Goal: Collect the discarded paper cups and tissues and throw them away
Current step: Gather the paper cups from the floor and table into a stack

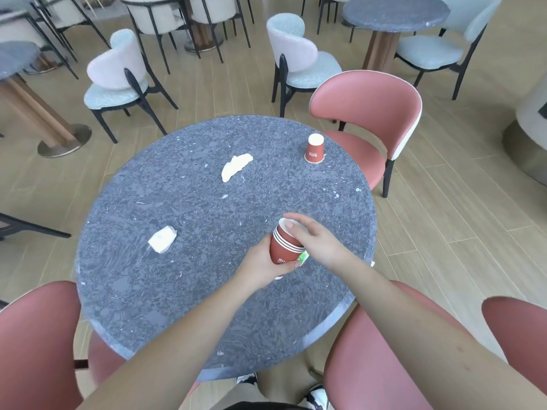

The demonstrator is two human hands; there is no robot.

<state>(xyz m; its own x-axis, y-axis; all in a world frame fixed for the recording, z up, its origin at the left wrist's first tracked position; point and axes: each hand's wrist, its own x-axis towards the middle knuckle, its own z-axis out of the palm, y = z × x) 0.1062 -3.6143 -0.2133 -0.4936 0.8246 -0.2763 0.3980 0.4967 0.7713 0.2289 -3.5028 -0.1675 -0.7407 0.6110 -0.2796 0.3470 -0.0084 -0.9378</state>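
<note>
A person is standing at a round, dark speckled surface (183, 291) with both hands over its 4 o'clock part. The left hand (260, 266) is wrapping around the lower body of a stack of red paper cups (285, 245), gripping it from the side with the thumb lying across the front. The stack is tilting toward 11 o'clock, its white-lined mouth facing up and away, with several rims showing one inside another. The right hand (315, 241) is closing over the top of the stack, its fingers (291, 223) curling onto the uppermost rim. White lettering is showing on the stack's side, but it is too blurred and too covered to read. A small green and white scrap (303, 257) is peeking out just under the right hand, touching the stack.

At 1 o'clock, near the edge, a single red cup (314, 149) is standing upside down, its white base up; a band of white print near its rim is not legible. A crumpled white tissue (235, 170) is lying near 12 o'clock, and a second tissue (162, 239) is lying at 9 o'clock, well apart from the hands.
</note>
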